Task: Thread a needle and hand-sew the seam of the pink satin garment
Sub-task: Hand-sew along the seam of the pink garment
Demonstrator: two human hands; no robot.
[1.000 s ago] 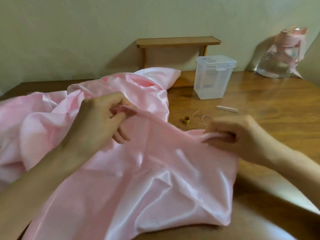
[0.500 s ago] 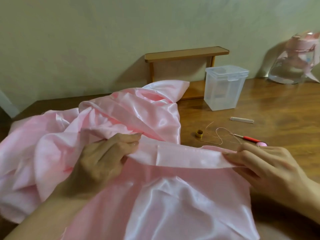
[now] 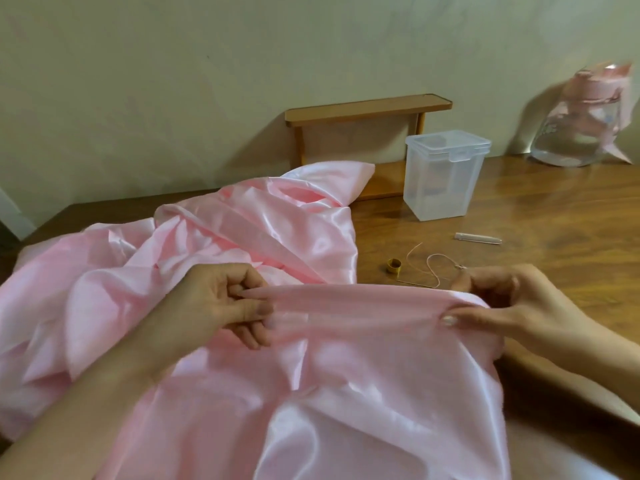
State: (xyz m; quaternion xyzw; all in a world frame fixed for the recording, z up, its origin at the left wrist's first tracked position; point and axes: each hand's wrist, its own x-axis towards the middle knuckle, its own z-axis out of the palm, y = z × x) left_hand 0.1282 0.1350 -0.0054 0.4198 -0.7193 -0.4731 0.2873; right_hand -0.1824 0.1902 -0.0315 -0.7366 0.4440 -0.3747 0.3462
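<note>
Pink satin, 1 garment (image 3: 346, 375), left hand (image 3: 214, 303), right hand (image 3: 512, 303) pinching

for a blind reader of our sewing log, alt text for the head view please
The left hand and right hand pinch a folded edge of the pink satin garment, holding it taut between them above a wooden table. Beyond it lie a loose thread, a small brass ring, a thin clear tube and a lidded clear plastic box.
</note>
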